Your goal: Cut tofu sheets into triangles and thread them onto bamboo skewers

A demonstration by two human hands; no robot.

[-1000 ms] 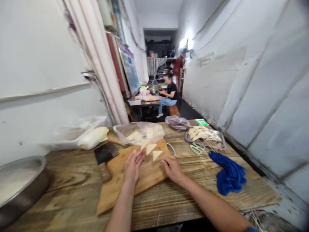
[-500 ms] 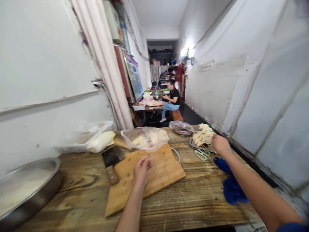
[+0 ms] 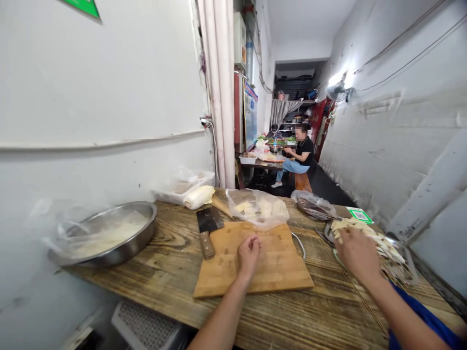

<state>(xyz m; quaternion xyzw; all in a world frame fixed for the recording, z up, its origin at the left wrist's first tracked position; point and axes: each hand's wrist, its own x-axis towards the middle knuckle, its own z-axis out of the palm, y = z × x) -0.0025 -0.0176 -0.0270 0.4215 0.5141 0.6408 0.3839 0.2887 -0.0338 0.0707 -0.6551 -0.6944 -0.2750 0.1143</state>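
Above the wooden cutting board (image 3: 277, 272) hovers my left hand (image 3: 248, 255), its fingers curled together; whatever they may hold is hidden. My right hand (image 3: 357, 255) reaches over pale, wavy food slices on skewers (image 3: 383, 245), which lie piled on a tray at the table's right. Its fingertips touch or overlap the near end of the pile and are partly hidden and blurred, so their grip is unclear. Thin bamboo sticks (image 3: 359, 294) lie beside that hand. A cleaver (image 3: 209, 223) rests with its handle on the board's left edge. Behind the board is a clear plastic bag (image 3: 260, 206) holding pale slices.
A large metal basin (image 3: 134, 238) with pale contents stands at left. Behind are a cabbage-like vegetable (image 3: 199, 197), a white tray (image 3: 170, 196) and a dark-filled bag (image 3: 314, 205). Farther back, a person (image 3: 301, 153) sits at another table. A grey crate (image 3: 146, 325) is below.
The view has swung left, bringing the whole basin into sight. My right hand has gone from beside the skewered pile to over it. My left hand stays curled above the board.
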